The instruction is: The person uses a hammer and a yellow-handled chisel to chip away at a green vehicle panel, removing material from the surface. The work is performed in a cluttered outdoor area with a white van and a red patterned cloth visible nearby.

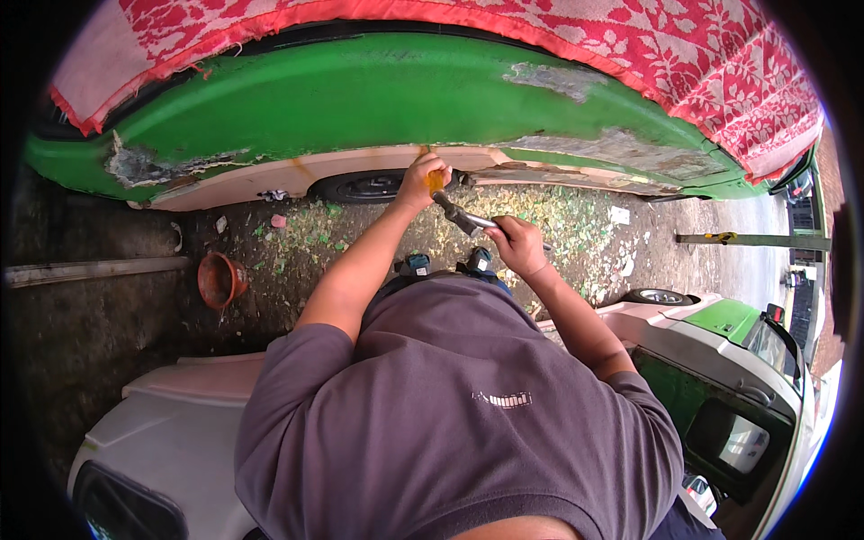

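Note:
My left hand (421, 183) is wrapped round a tool with a translucent yellow handle (436, 181), up against the lower edge of a green and cream car body (360, 90). The tool's blade is hidden, so its exact kind does not show. In my right hand (520, 245) is a hammer (466, 221), gripped by its light metal handle. Its dark head lies close to the end of the yellow handle; whether they touch I cannot tell. Bare, flaked patches (630, 148) mark the car's paint.
Paint chips (306, 243) litter the ground below the car, around a wheel (369, 186). An orange-brown bucket (221, 280) stands left. A red and white patterned cloth (630, 45) covers the car's top. Another car (720, 328) is behind me at right, and a post (756, 241) at far right.

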The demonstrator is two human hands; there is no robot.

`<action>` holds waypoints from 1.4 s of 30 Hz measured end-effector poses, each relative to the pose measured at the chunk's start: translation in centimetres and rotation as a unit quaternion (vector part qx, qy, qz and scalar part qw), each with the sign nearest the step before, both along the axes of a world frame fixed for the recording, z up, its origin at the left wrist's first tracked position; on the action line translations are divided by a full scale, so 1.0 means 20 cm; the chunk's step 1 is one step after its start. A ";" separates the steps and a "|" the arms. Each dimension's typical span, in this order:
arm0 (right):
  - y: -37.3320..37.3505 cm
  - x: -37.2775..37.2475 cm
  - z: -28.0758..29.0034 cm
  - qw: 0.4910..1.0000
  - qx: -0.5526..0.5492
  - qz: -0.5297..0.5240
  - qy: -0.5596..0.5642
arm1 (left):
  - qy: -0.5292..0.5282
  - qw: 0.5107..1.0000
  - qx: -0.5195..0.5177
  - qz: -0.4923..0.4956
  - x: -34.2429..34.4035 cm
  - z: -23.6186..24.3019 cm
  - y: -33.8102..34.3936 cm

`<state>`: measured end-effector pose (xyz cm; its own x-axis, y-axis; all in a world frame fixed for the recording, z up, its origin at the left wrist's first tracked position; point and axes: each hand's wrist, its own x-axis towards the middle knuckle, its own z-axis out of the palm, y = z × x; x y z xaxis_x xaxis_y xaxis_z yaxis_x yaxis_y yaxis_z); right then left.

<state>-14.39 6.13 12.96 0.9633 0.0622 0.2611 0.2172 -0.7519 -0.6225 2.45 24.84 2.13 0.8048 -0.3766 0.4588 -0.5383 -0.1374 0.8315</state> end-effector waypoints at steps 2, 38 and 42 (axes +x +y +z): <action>0.00 0.00 0.00 1.000 -0.001 -0.022 0.012 | 0.002 1.000 0.001 0.010 0.01 0.00 -0.01; 0.01 0.12 0.11 0.994 0.049 -0.098 0.019 | 0.074 0.997 0.015 0.014 0.09 0.01 -0.11; -0.01 0.10 0.08 0.982 0.024 -0.147 0.117 | 0.025 0.999 0.017 -0.035 0.06 -0.04 -0.09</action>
